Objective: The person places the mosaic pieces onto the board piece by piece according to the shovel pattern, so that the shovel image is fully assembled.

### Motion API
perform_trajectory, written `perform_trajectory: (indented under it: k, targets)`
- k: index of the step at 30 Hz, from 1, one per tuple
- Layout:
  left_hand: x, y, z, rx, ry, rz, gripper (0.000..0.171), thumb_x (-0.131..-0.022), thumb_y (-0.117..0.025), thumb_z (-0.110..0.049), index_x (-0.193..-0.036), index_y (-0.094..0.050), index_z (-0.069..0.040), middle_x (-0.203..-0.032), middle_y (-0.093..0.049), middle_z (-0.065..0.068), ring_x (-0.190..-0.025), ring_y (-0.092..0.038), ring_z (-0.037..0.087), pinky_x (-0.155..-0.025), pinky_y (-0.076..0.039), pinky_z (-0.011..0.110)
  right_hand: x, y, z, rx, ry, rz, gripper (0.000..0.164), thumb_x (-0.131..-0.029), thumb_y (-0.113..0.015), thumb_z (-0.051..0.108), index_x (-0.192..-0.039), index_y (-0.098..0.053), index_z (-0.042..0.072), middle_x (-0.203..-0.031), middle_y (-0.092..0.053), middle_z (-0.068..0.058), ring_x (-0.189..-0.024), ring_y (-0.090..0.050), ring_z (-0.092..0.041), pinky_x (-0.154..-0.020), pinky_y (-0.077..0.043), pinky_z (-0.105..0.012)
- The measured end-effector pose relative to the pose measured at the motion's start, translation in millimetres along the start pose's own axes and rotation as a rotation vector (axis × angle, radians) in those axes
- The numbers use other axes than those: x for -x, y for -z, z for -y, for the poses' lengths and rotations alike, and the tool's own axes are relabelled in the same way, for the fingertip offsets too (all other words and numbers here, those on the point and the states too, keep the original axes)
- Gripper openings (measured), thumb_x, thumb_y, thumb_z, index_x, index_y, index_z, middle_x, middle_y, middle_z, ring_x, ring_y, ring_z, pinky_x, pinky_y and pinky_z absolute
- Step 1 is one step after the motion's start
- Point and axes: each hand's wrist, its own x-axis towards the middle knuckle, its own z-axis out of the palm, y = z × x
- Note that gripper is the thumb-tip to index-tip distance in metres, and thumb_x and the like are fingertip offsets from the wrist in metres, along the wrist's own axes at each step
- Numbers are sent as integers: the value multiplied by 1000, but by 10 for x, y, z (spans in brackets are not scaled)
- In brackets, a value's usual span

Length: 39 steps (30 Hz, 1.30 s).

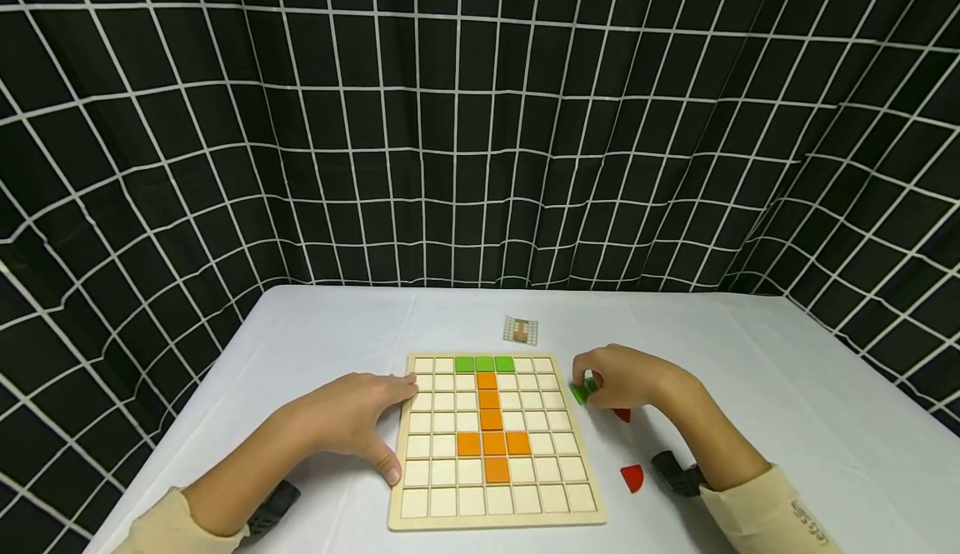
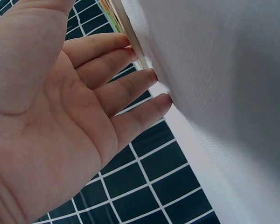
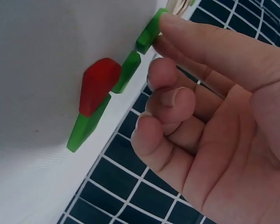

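A wooden grid board lies on the table, with three green square tiles in its far row and several orange square tiles below them. Spread along the board's left edge is my left hand, thumb and fingertips at the rim; its fingers look fairly straight in the left wrist view. To the right of the board, my right hand pinches a green tile between thumb and forefinger, the other fingers curled inward. Close by lie more green pieces and a red piece.
A small pattern card lies beyond the board's far edge. One red quarter-round piece sits right of the board, near the right wrist's black device. A black gridded curtain surrounds the white table.
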Motion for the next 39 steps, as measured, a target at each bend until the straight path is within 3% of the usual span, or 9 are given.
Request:
perform_trajectory:
  k: [6, 11, 21, 31, 39]
  targets:
    - [-13, -13, 4, 3, -5, -1, 115, -54, -86, -65, -142, -53, 1, -148, -50, 15, -133, -50, 34, -110, -39, 50, 7, -8, -7, 26, -6, -3, 20, -81, -75, -2, -91, -67, 13, -72, -56, -1, -63, -54, -15, -63, -46, -32]
    - [-8, -2, 4, 3, -3, 2, 115, -53, -86, -64, -141, -53, 2, -148, -50, 16, -133, -49, 34, -110, -39, 51, -2, -30, -4, 12, -31, 6, 17, -82, -71, -3, -81, -63, 12, -63, -58, -1, -47, -56, -17, -58, -47, -31]
    - [-10, 4, 3, 5, -2, 5, 113, -54, -88, -62, -141, -54, 2, -147, -51, 16, -133, -50, 35, -109, -39, 51, 41, -37, 60, -7, -50, 12, 16, -81, -72, -2, -83, -63, 11, -62, -58, -3, -44, -58, -20, -54, -47, -31]
    - [3, 14, -3, 5, -6, -1, 113, -54, -87, -63, -141, -54, 1, -147, -51, 16, -132, -50, 34, -109, -39, 51, 73, 27, 206, 5, 12, 11, 15, -81, -74, 2, -87, -65, 13, -70, -57, -2, -43, -54, -16, -48, -48, -30]
    - [-1, 13, -6, -1, -4, -1, 115, -53, -86, -65, -141, -54, 0, -147, -51, 15, -132, -50, 34, -109, -39, 51, 105, 19, 334, 63, 142, -3, 16, -80, -77, 8, -85, -65, 17, -69, -56, 5, -62, -52, -11, -54, -47, -28]
